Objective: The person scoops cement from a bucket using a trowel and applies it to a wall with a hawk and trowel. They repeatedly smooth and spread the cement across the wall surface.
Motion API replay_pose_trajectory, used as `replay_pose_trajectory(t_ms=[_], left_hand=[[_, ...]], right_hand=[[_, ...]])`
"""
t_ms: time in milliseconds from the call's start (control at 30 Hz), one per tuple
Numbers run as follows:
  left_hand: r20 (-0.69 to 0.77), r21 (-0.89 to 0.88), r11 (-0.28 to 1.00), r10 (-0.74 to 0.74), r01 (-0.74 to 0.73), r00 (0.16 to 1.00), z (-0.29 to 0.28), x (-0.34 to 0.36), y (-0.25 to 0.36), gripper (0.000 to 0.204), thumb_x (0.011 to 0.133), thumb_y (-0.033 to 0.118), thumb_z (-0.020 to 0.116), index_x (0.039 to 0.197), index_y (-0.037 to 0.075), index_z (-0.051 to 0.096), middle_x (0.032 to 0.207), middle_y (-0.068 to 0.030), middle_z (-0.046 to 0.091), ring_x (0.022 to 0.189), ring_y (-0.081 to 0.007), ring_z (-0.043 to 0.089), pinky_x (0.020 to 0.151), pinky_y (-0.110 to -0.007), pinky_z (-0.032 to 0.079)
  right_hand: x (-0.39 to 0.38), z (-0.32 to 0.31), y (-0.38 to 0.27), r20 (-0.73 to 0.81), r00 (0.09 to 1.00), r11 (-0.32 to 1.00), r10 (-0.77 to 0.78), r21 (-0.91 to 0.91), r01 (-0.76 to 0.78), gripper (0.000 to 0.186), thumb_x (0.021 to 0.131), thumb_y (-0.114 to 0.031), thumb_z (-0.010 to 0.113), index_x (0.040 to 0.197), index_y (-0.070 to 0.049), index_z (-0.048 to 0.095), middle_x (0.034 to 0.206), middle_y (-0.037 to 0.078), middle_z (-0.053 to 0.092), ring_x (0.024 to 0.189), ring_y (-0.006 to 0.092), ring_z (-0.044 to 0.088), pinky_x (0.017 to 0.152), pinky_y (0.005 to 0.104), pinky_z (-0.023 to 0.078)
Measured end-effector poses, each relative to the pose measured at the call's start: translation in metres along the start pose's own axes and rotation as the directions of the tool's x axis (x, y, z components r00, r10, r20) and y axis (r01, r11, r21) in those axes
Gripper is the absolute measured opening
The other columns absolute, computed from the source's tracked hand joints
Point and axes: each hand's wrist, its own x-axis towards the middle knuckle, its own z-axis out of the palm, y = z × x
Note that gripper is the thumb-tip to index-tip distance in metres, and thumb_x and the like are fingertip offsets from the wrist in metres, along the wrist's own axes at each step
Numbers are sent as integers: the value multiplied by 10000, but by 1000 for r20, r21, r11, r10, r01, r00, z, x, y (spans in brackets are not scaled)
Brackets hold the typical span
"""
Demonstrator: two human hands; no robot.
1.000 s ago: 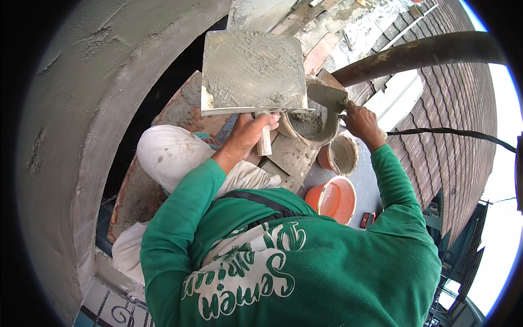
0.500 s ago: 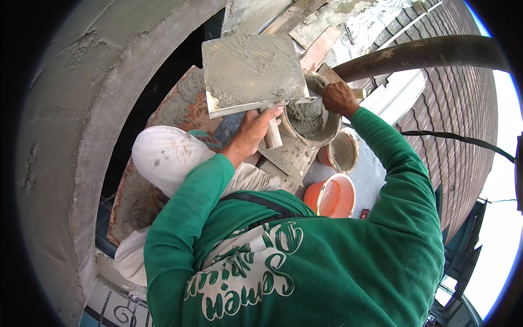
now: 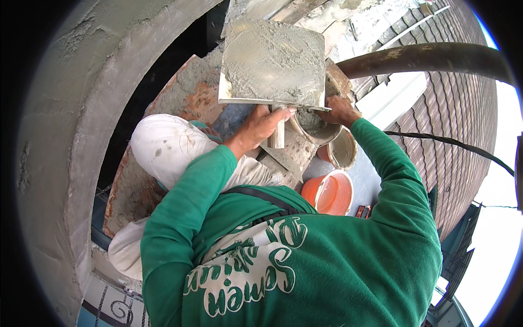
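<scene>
My left hand (image 3: pixel 261 126) is closed around the wooden handle (image 3: pixel 277 134) under a plasterer's hawk (image 3: pixel 272 60). The hawk's square plate is smeared with wet grey mortar and held up in front of me. My right hand (image 3: pixel 342 112) is closed at the plate's right corner, over a round bucket (image 3: pixel 318 136) of mortar (image 3: pixel 311 121). It grips a trowel; a thin metal edge shows beside the fingers, while most of the tool is hidden. The plate covers part of the bucket.
An orange bucket (image 3: pixel 335 193) and a smaller mortar-stained bucket (image 3: pixel 343 150) stand at right. A thick curved pipe (image 3: pixel 425 57) and black cable (image 3: pixel 452 140) cross the tiled roof (image 3: pixel 457 114). The plastered wall (image 3: pixel 49 163) rises at left, beside a mortar-covered board (image 3: pixel 188 98).
The hawk has shifted right and slightly up in my left hand, now covering more of the mortar bucket. My right hand has lowered slightly and now sits at the plate's corner.
</scene>
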Motion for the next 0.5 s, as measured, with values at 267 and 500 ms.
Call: replay_pose_trajectory(t_ms=[267, 500], left_hand=[[24, 145, 988, 47, -50, 999, 1, -3, 3, 364, 952, 205, 686, 1259, 17, 632, 1146, -34, 657, 1032, -130, 606, 914, -308, 485], [13, 83, 997, 10, -11, 1000, -1, -2, 5, 402, 943, 188, 690, 1288, -2, 610, 1170, -59, 659, 1053, -148, 635, 936, -309, 510]], right_hand=[[-21, 34, -12, -50, 992, 976, 113, 194, -101, 514, 859, -500, 647, 955, -8, 756, 1003, 269, 730, 972, 455, 709, 881, 513, 563], [-37, 33, -7, -29, 999, 968, -22, 250, 28, 454, 903, -422, 578, 908, 4, 736, 920, 292, 699, 906, 458, 687, 853, 525, 534]])
